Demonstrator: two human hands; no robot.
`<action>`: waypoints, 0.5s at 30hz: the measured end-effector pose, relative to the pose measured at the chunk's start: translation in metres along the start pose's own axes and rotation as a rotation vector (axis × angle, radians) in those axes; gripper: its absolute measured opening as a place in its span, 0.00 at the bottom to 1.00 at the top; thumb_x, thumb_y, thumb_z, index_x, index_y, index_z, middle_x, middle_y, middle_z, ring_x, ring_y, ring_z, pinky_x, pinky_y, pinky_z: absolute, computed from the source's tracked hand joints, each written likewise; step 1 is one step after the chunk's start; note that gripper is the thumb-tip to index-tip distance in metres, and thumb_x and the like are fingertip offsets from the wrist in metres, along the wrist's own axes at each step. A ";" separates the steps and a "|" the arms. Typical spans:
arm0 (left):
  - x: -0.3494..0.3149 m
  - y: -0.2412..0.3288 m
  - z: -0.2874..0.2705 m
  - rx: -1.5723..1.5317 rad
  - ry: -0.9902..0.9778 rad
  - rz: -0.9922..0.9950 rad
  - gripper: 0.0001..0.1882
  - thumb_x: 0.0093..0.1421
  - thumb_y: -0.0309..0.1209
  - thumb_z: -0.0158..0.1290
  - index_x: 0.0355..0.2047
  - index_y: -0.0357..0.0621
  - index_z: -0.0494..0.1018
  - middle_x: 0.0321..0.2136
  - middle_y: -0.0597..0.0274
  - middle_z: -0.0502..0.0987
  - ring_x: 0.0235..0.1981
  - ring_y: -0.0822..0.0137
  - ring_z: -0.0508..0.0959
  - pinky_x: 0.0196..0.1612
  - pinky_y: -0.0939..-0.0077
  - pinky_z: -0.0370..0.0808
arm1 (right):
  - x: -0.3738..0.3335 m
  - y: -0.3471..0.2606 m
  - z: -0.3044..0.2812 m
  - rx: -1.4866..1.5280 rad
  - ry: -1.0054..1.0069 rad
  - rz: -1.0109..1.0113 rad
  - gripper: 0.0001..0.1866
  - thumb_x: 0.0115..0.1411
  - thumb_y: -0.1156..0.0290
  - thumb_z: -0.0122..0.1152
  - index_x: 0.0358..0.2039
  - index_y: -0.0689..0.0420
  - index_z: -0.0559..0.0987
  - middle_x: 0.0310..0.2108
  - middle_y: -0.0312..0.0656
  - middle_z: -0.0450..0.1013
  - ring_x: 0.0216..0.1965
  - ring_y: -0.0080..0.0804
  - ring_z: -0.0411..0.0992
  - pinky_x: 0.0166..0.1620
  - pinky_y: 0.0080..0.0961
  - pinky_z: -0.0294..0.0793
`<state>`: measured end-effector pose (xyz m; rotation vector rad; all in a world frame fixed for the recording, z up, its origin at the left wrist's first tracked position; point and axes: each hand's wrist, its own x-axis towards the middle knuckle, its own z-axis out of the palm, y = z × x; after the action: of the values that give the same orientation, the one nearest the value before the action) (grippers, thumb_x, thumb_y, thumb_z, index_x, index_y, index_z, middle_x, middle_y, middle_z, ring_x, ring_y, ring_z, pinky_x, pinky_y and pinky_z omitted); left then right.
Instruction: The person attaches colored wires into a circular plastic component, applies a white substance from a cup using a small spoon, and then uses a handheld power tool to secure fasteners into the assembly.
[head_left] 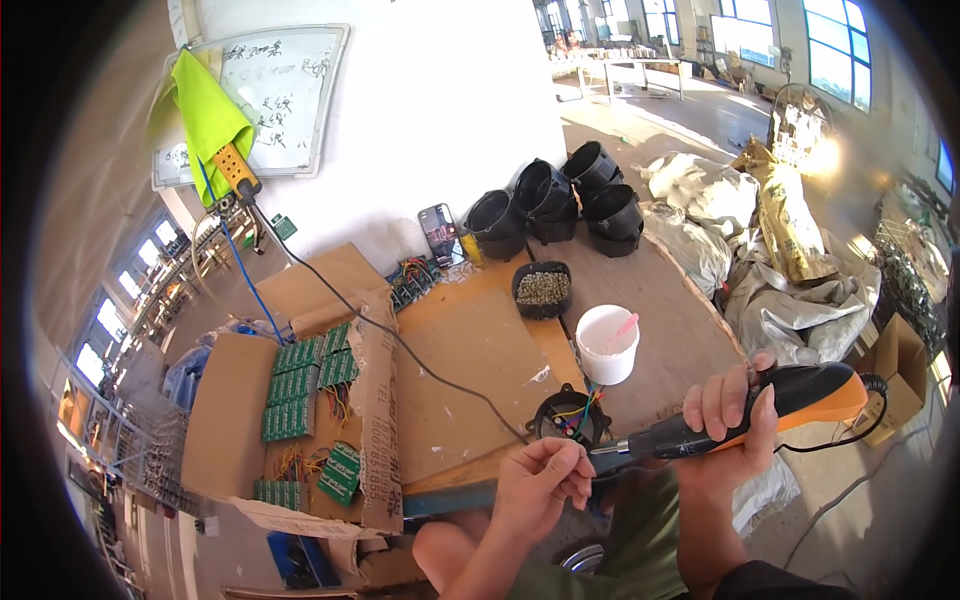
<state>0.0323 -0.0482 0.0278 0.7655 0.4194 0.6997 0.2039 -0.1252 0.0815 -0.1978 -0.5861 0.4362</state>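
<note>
My right hand point(728, 425) is wrapped round a black and orange electric screwdriver point(800, 398), held nearly level with its bit pointing left. At the bit's tip, the fingers of my left hand point(540, 487) are pinched together; whatever they hold is too small to make out. Just beyond the tip, at the table's near edge, sits a round black housing point(568, 414) with coloured wires inside. Behind it stand a white tub point(607, 345) with a pink-handled tool in it and a black container point(542, 289) full of small brass-coloured screws.
On the left is an open cardboard box point(225, 420) of green circuit boards point(290, 395). Several black round housings point(497, 222) stand at the back beside a phone point(440, 236) and a wire bundle point(412, 281). A dark cable point(400, 340) crosses the table. Sacks point(800, 295) lie right.
</note>
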 end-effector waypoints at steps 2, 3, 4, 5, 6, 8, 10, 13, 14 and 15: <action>0.000 -0.001 -0.001 -0.017 -0.026 -0.014 0.08 0.67 0.27 0.53 0.35 0.33 0.75 0.29 0.51 0.80 0.24 0.65 0.80 0.23 0.74 0.77 | -0.002 0.003 -0.001 -0.013 0.018 0.007 0.16 0.67 0.64 0.51 0.51 0.54 0.63 0.22 0.31 0.62 0.19 0.20 0.60 0.27 0.24 0.66; -0.001 -0.002 -0.001 -0.026 -0.039 -0.021 0.08 0.66 0.27 0.53 0.35 0.32 0.75 0.30 0.49 0.81 0.25 0.64 0.81 0.24 0.73 0.79 | -0.003 0.004 -0.002 -0.023 0.006 0.010 0.15 0.66 0.65 0.51 0.51 0.54 0.63 0.22 0.31 0.62 0.18 0.20 0.60 0.27 0.24 0.66; -0.002 -0.002 0.001 -0.004 -0.018 -0.003 0.07 0.66 0.26 0.53 0.36 0.32 0.75 0.30 0.48 0.81 0.25 0.63 0.82 0.25 0.72 0.80 | -0.005 0.007 -0.002 -0.028 -0.008 0.014 0.15 0.66 0.65 0.51 0.50 0.54 0.63 0.22 0.31 0.62 0.18 0.20 0.60 0.27 0.24 0.66; -0.004 -0.003 0.003 0.018 0.002 0.015 0.07 0.66 0.25 0.53 0.36 0.32 0.75 0.31 0.46 0.81 0.26 0.62 0.82 0.26 0.71 0.81 | -0.006 0.008 -0.002 -0.034 -0.022 0.018 0.15 0.66 0.65 0.51 0.50 0.54 0.63 0.22 0.31 0.62 0.18 0.20 0.60 0.27 0.24 0.66; -0.005 -0.004 0.004 0.041 0.021 0.033 0.06 0.66 0.25 0.53 0.37 0.31 0.75 0.31 0.45 0.81 0.26 0.61 0.83 0.27 0.70 0.82 | -0.007 0.010 -0.002 -0.036 -0.013 0.012 0.15 0.66 0.65 0.51 0.50 0.54 0.63 0.22 0.31 0.62 0.18 0.20 0.60 0.27 0.24 0.66; -0.003 -0.004 0.004 0.109 0.084 0.084 0.06 0.66 0.24 0.52 0.39 0.31 0.75 0.31 0.43 0.81 0.26 0.60 0.83 0.27 0.69 0.83 | -0.008 0.012 -0.001 -0.045 0.003 -0.002 0.15 0.66 0.65 0.51 0.49 0.54 0.63 0.22 0.31 0.62 0.18 0.20 0.60 0.27 0.24 0.65; -0.003 -0.004 0.003 0.138 0.103 0.089 0.07 0.65 0.23 0.52 0.39 0.30 0.75 0.31 0.42 0.81 0.26 0.59 0.83 0.27 0.69 0.83 | -0.009 0.011 -0.002 -0.029 0.002 0.010 0.15 0.66 0.65 0.51 0.49 0.54 0.63 0.22 0.31 0.62 0.18 0.20 0.60 0.27 0.24 0.65; -0.004 -0.003 -0.001 0.102 0.069 0.036 0.07 0.66 0.24 0.52 0.38 0.30 0.75 0.30 0.42 0.81 0.24 0.60 0.83 0.26 0.69 0.83 | -0.009 0.011 0.000 -0.001 0.011 0.034 0.15 0.66 0.65 0.51 0.50 0.54 0.63 0.22 0.31 0.62 0.18 0.20 0.60 0.27 0.24 0.65; -0.003 -0.003 -0.003 0.076 0.057 0.023 0.07 0.66 0.24 0.52 0.37 0.31 0.75 0.30 0.43 0.81 0.24 0.60 0.83 0.26 0.69 0.82 | -0.009 0.011 0.000 0.005 0.016 0.040 0.15 0.66 0.65 0.51 0.50 0.54 0.63 0.22 0.31 0.62 0.19 0.20 0.60 0.27 0.24 0.65; -0.003 -0.003 -0.004 0.050 0.045 0.010 0.07 0.66 0.25 0.52 0.37 0.31 0.75 0.29 0.43 0.81 0.24 0.60 0.83 0.26 0.69 0.82 | -0.010 0.011 -0.001 0.017 0.013 0.042 0.15 0.66 0.65 0.51 0.50 0.53 0.63 0.22 0.31 0.62 0.19 0.20 0.60 0.27 0.24 0.65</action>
<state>0.0288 -0.0502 0.0226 0.8002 0.4760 0.7192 0.1931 -0.1194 0.0725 -0.1971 -0.5664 0.4800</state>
